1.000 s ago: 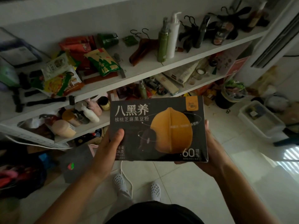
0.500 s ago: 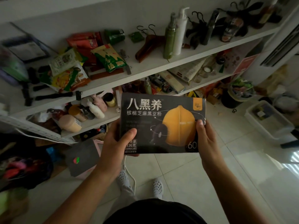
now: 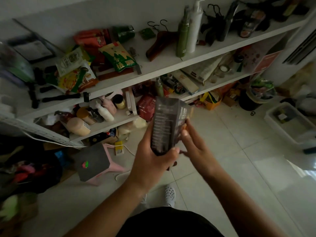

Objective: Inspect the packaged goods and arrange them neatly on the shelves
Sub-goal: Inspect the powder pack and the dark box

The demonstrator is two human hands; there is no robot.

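Where the upper shelf [image 3: 162,65] starts at the left, snack packets [image 3: 75,77] lie in a loose heap, with a green packet [image 3: 119,57] just to their right. Below, on the tiled floor, a pink stool [image 3: 92,162] with a grey top stands near the bottom shelf. To its right the left hand [image 3: 153,161] grips the lower end of the dark box [image 3: 164,127] — thumb curled across the near face, the other fingers hidden behind. The box is in the air in front of the lower shelves, stood on end and slightly tilted, its fine-print side towards the camera, the text blurred. The right hand [image 3: 195,144] touches the box's right edge, fingers fairly straight and close together — whether they pinch it I cannot tell. Above, a green bottle [image 3: 183,31] and a white pump bottle [image 3: 195,26] stand upright side by side on the upper shelf. At far right a white bin [image 3: 273,117] sits on the floor.
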